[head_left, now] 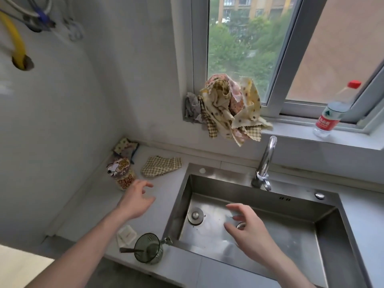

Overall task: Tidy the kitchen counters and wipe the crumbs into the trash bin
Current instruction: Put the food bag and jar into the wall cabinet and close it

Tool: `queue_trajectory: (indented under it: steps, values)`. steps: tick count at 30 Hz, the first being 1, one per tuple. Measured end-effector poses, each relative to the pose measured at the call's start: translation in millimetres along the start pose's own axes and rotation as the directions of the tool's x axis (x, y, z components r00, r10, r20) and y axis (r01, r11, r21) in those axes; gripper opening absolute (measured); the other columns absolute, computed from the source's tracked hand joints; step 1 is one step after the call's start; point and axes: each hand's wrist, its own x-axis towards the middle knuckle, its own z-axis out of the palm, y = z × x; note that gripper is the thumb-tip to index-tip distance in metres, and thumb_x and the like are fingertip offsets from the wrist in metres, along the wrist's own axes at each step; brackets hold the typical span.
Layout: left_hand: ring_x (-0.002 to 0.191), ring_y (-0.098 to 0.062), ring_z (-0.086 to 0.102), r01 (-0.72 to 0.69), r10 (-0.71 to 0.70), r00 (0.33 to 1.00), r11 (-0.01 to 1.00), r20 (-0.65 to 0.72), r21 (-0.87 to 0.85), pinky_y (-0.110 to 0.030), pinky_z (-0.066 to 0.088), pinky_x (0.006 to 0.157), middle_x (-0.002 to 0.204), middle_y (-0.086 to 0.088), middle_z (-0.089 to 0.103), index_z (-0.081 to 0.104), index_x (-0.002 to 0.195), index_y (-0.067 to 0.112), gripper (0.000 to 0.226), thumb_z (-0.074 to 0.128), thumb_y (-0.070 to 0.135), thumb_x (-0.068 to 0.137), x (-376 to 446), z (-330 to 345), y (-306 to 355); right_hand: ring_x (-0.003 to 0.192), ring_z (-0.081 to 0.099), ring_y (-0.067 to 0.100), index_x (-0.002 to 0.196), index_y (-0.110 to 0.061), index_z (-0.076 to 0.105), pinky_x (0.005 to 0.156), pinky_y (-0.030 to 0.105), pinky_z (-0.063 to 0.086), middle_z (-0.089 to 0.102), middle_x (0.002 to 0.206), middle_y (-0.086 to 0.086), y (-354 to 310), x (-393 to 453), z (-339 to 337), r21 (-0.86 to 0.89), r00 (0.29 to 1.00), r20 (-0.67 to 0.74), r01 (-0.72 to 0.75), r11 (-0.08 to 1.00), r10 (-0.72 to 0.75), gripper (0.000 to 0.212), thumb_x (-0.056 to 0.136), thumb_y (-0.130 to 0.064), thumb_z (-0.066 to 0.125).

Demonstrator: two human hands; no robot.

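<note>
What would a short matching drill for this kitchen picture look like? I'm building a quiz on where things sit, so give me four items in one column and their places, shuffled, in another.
Items
1. water bottle
2. checked cloth
3. green glass cup
4. heap of patterned cloths

Places
A. flat on the counter, left of the sink
B. left end of the window sill, hanging over its edge
C. front edge of the counter, by the sink's near left corner
D. right part of the window sill, upright

Pairs: 1-D, 2-A, 3-C, 4-B
</note>
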Motion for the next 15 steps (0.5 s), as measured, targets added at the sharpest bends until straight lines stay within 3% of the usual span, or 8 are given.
queue_trajectory:
  steps: [4,9,12,15]
  values:
    - [0.120,-0.025,0.054,0.104,-0.103,0.994,0.994,-0.031,0.031,-0.036,0.042,0.107,0.139,-0.008,0.047,0.058,0.133,0.014,0.059,0.079,0.025,0.079,20.7,-21.7,-30.0,0.109,0.058,-0.002,0.113,-0.046,0.056,0.080,0.021,0.050,0.054,0.123,-0.026,-1.7,-5.4,6.9,-0.001,1.000,-0.019,-0.012,1.000,0.012,0.036,0.087,-0.026,0.069]
    - [0.132,-0.036,0.051,0.265,-0.263,0.964,0.962,-0.039,0.063,-0.040,0.042,0.111,0.150,-0.016,0.045,0.046,0.143,0.021,0.099,0.076,0.058,0.056,79.0,-41.6,-79.7,0.108,0.053,-0.007,0.114,-0.048,0.055,0.081,0.018,0.050,0.051,0.119,-0.026,1.3,-30.3,19.2,-0.019,0.997,-0.035,-0.070,0.997,0.070,0.038,0.086,-0.029,0.071]
    - [0.148,-0.037,0.027,0.295,-0.286,0.953,0.951,-0.099,0.094,-0.044,0.028,0.120,0.158,-0.021,0.033,0.036,0.152,0.015,0.104,0.086,0.044,0.066,108.7,-55.5,-75.8,0.110,0.059,0.002,0.113,-0.047,0.057,0.088,0.025,0.053,0.054,0.121,-0.023,1.7,-24.5,9.4,-0.016,0.987,-0.100,-0.126,0.992,0.124,0.039,0.084,-0.025,0.072]
    - [0.149,-0.040,0.024,0.327,-0.317,0.945,0.932,-0.085,0.159,-0.049,0.026,0.121,0.159,-0.023,0.029,0.034,0.154,0.012,0.103,0.088,0.042,0.072,140.0,-66.4,-82.3,0.106,0.062,0.000,0.110,-0.047,0.059,0.085,0.022,0.051,0.057,0.119,-0.022,-2.8,-13.2,9.3,-0.001,0.967,-0.182,-0.179,0.984,0.176,0.038,0.084,-0.023,0.073]
